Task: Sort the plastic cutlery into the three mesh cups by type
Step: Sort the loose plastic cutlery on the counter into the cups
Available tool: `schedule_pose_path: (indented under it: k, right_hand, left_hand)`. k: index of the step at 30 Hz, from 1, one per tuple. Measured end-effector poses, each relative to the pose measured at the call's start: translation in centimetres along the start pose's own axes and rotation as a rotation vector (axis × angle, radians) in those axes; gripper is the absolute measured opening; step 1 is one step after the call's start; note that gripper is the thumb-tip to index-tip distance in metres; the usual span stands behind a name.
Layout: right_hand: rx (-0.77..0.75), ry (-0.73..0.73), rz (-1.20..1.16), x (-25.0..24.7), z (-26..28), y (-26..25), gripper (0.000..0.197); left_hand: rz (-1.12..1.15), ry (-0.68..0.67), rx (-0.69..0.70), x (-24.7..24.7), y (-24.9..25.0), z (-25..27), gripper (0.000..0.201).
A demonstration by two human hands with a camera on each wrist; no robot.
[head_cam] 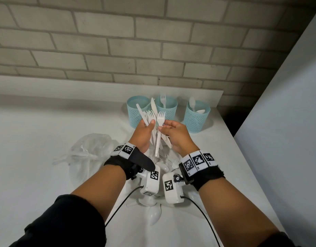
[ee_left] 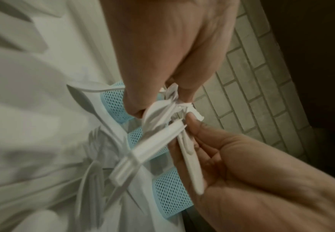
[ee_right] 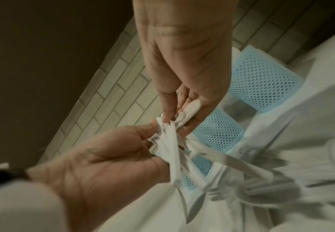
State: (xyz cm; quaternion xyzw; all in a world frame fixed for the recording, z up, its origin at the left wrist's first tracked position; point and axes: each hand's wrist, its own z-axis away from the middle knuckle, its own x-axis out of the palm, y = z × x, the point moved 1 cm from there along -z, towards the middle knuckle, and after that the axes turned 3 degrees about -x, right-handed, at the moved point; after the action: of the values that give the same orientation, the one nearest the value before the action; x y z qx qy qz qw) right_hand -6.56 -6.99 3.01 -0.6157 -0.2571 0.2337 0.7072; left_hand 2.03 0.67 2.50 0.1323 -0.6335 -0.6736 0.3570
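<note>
While three blue mesh cups stand at the far side of the white table [head_cam: 46,139], the left cup [head_cam: 135,113] holds a knife, the middle cup [head_cam: 167,109] a fork, and the right cup [head_cam: 196,118] two spoons. The left hand [head_cam: 143,134] grips a bunch of white plastic forks and knives [head_cam: 148,118]. The right hand [head_cam: 176,138] pinches one fork [head_cam: 159,125] and holds more pieces. Loose spoons [head_cam: 153,214] lie near, beside a crinkly clear bag [head_cam: 89,150].

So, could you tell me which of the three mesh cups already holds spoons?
The rightmost mesh cup, standing slightly apart; the middle cup shows a fork instead.
</note>
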Motion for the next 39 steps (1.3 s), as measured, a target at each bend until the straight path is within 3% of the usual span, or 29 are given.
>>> schedule_pose_path:
  k: [6,10,13,18,26,31,39]
  right_hand:
    - [0.163,-0.038,-0.107,-0.1,0.4,0.7,0.012]
    - [0.174,-0.004,-0.02,0.2,0.3,1.0,0.012]
    - [0.179,0.016,0.021,0.2,0.1,0.8,0.014]
    - [0.076,0.032,0.13,0.3,0.3,0.8,0.012]
    - [-0.039,0.039,0.27,0.2,0.0,0.8,0.024]
    - [-0.186,0.138,0.399,0.9,0.2,0.8,0.025]
    - [-0.255,0.151,0.479,0.6,-0.4,0.6,0.029]
  left_hand:
    - [0.098,0.042,-0.006,0.0,0.1,-0.2,0.03]
    - [0.138,0.141,-0.07,-0.1,-0.8,-0.8,0.04]
    - [0.137,0.093,-0.078,0.0,-0.8,-0.4,0.035]
    - [0.042,0.071,-0.082,0.0,-0.6,-0.5,0.019]
    - [0.094,0.091,-0.054,-0.7,-0.6,-0.6,0.025]
    - [0.15,0.072,-0.083,-0.4,-0.9,-0.5,0.028]
    - [0.181,0.056,-0.131,-0.5,-0.9,-0.6,0.03]
